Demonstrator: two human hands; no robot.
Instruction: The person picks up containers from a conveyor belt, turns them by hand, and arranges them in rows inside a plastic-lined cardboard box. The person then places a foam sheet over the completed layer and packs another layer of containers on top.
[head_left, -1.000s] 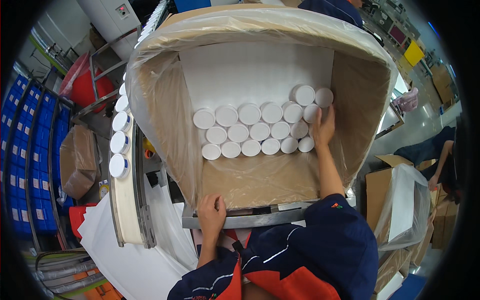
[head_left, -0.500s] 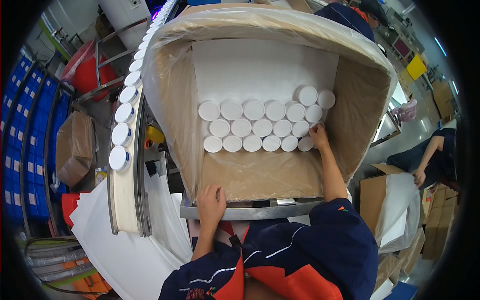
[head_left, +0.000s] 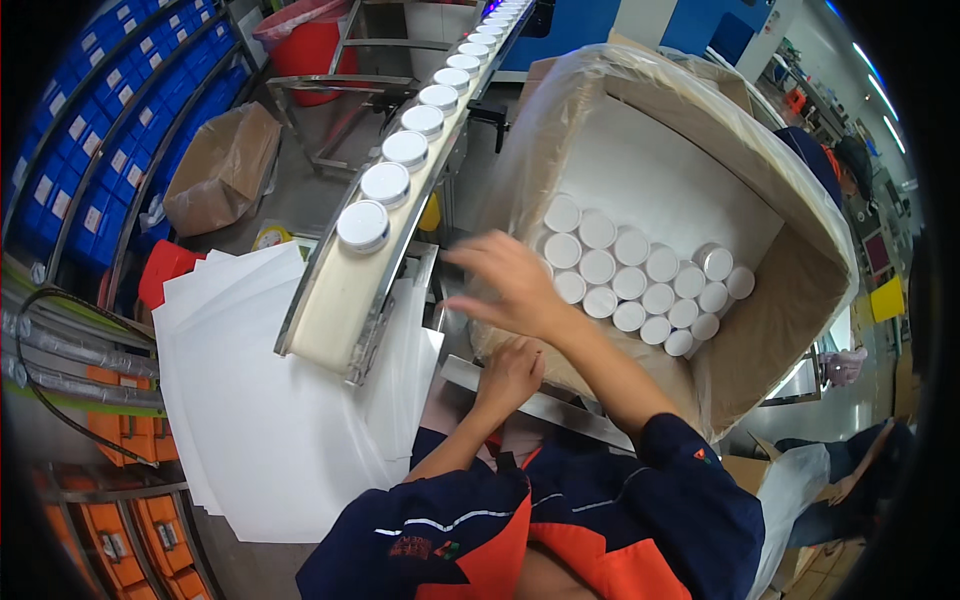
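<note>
Two hands in view, both bare, both empty. Right hand (head_left: 505, 285) open, fingers spread and slightly blurred, held in the air between the conveyor belt (head_left: 372, 262) and the lined cardboard box (head_left: 800, 300); it touches nothing. Forearm runs up from the lower right, crossing in front of the box's near corner. Left hand (head_left: 512, 372) lies lower, fingers loosely curled, resting at the metal ledge (head_left: 560, 410) under the box's near edge; whether it grips the ledge I cannot tell.

White-capped jars (head_left: 640, 275) stand packed in rows at the box's far end; bare liner floor lies nearer the hands. More capped jars (head_left: 363, 225) ride single file on the belt, the nearest just left of the right hand. White sheets (head_left: 260, 400) lie stacked below the belt's end.
</note>
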